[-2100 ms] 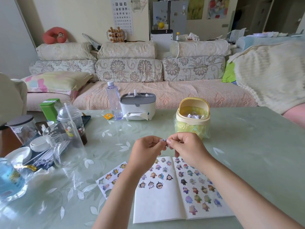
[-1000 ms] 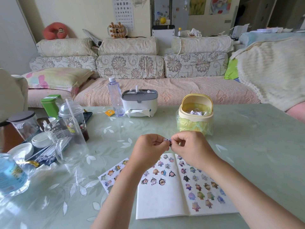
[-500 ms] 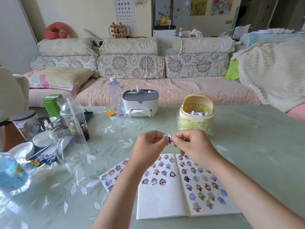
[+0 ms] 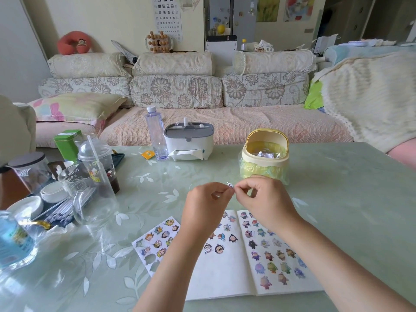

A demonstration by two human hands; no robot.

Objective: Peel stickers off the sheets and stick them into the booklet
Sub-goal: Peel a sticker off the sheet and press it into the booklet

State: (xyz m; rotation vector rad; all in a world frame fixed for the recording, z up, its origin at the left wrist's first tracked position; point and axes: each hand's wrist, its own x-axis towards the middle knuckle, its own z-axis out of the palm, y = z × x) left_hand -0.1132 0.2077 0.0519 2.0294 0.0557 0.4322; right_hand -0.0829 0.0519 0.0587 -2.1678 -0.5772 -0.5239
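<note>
sticker: tiny, held in the air between both hands, over the top edge of the booklet. Print too small to read.

left hand: thumb and forefinger pinch the sticker from the 9 o'clock side, other fingers curled in. Forearm enters from 6 o'clock and crosses the booklet's left page.

right hand: thumb and forefinger tips pinch the sticker's 3 o'clock edge, remaining fingers loosely bent. Forearm enters from 5 o'clock.

booklet: open flat at 6 o'clock of the hands. Left page has stickers near the top and is bare white below. Right page is filled with rows.

sticker sheet: flat at 8 o'clock, some slots empty. Forearm hides where it meets the booklet.

table: pale green, white leaf pattern, glossy.
- yellow bin at 1 o'clock, just past the right hand, liner bag, crumpled paper inside
- tissue box at 11 o'clock, clear bottle just beside it
- 9–10 o'clock clutter: domed cup with straw, green tin, other clear cups, white dishes

room: floral sofa across 12 o'clock, eye chart on the wall above it, cream knit blanket at 2 o'clock.
</note>
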